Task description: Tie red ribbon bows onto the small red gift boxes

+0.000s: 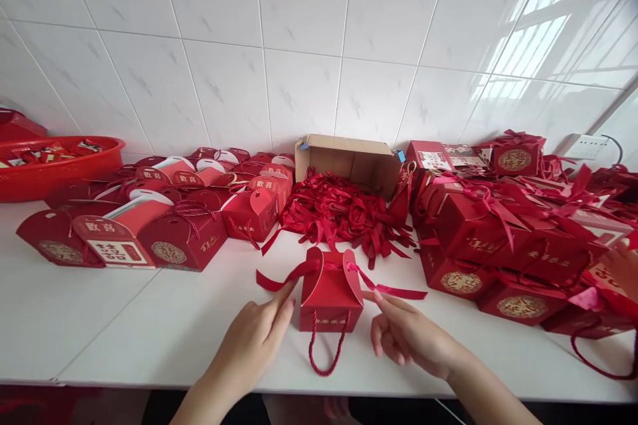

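Note:
A small red gift box (331, 315) stands upright on the table in front of me. Its curved top flaps lean together, and a dark red ribbon (399, 292) runs through the holes with its ends spread left and right. A twisted cord handle (326, 372) hangs down its front. My left hand (256, 332) is at the box's left side, index finger stretched out beneath the ribbon. On the other side my right hand (411, 332) points its index finger against the right flap, the other fingers loosely bent. Neither hand grips anything that I can see.
A pile of red ribbons (343, 206) spills from a cardboard box (349, 146) against the wall. Gift boxes (184, 239) stand at left; ribboned boxes (498, 232) are stacked at right, with another person's hand (623, 265) there. A red basket (60, 166) sits far left.

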The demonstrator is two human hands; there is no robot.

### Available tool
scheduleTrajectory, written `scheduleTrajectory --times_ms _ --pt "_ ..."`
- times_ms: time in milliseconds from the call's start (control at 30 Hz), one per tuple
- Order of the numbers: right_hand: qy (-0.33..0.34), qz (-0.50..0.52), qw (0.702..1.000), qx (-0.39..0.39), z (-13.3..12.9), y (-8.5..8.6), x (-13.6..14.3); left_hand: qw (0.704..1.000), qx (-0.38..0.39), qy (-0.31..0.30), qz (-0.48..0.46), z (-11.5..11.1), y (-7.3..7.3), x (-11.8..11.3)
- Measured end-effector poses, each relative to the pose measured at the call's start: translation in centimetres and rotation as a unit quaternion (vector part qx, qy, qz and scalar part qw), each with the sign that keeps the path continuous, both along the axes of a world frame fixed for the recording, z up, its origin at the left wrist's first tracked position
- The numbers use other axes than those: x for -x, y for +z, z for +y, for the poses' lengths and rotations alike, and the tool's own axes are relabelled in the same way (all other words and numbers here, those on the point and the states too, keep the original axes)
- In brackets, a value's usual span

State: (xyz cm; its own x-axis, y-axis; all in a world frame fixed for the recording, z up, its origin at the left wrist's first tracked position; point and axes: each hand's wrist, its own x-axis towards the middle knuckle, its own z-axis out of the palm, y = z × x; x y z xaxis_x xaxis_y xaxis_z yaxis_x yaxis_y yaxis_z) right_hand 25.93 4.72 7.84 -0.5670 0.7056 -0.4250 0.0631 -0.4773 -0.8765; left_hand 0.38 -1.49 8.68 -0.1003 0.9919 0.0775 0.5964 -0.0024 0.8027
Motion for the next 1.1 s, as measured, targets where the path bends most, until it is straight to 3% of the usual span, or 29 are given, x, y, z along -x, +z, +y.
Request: scheduleTrajectory --times_ms 67,167,233,300,367,433,600,833,967,1100 --pt "-0.086 0.108 0.987 0.088 0.7 -0.5 0.8 0.996 0.003 0.042 -0.083 1.2 -0.2 -0.4" --pt "-0.237 0.259 0.927 0.135 2.1 -0.7 1.3 0.956 -0.033 0.1 -0.274 2.7 0.0 -0.2" --pt "-0.311 0.321 0.888 0.111 2.7 -0.5 1.3 0.896 -0.032 0.087 -0.433 3.4 0.7 0.1" --pt "-0.348 0.356 0.863 0.089 3.0 -0.1 1.3 0.817 -0.008 0.064 -0.574 3.9 1.7 0.3" --pt "-0.372 0.366 0.85 0.073 3.0 0.4 1.2 0.753 0.002 0.067 -0.655 4.1 2.5 0.6" --pt "-0.388 0.363 0.845 0.048 2.9 0.8 1.1 0.722 -0.001 0.081 -0.687 4.1 2.9 0.8" --pt "-0.399 0.309 0.862 -0.04 2.4 0.9 0.9 0.699 -0.017 0.097 -0.708 3.3 2.4 1.3" --pt "-0.404 0.259 0.86 -0.174 1.5 2.1 1.0 0.716 -0.054 0.088 -0.691 2.7 2.8 1.9" --pt "-0.385 0.23 0.87 -0.204 1.3 2.4 1.2 0.716 -0.057 0.098 -0.689 2.5 3.1 2.0" --pt "-0.402 0.215 0.86 -0.228 1.6 2.3 1.0 0.725 -0.049 0.098 -0.68 2.4 3.5 2.1"
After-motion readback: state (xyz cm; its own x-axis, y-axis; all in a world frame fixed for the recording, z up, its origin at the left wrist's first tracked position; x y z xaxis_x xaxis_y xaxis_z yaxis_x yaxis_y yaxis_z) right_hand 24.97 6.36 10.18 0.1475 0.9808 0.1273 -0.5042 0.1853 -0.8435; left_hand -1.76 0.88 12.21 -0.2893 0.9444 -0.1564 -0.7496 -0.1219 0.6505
